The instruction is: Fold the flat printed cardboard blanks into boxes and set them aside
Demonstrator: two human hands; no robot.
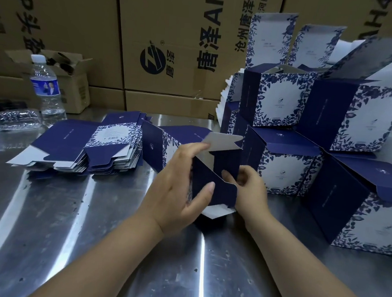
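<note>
A half-formed navy and white floral box (221, 164) lies on its side at the middle of the steel table, its open end with loose flaps turned toward me. My left hand (183, 189) grips its left side, thumb pressed on a navy flap and fingertips on a white flap above. My right hand (248, 186) holds the right edge, fingers curled round a flap. A stack of flat printed blanks (83, 147) lies to the left. Several folded boxes (330, 139) are piled at the right.
The steel table (91, 233) is shiny and dented. A water bottle (46, 87) stands at the back left beside a crumpled plastic tray (16, 119) and a small open carton (72, 79). Large brown shipping cartons (165, 41) wall off the back.
</note>
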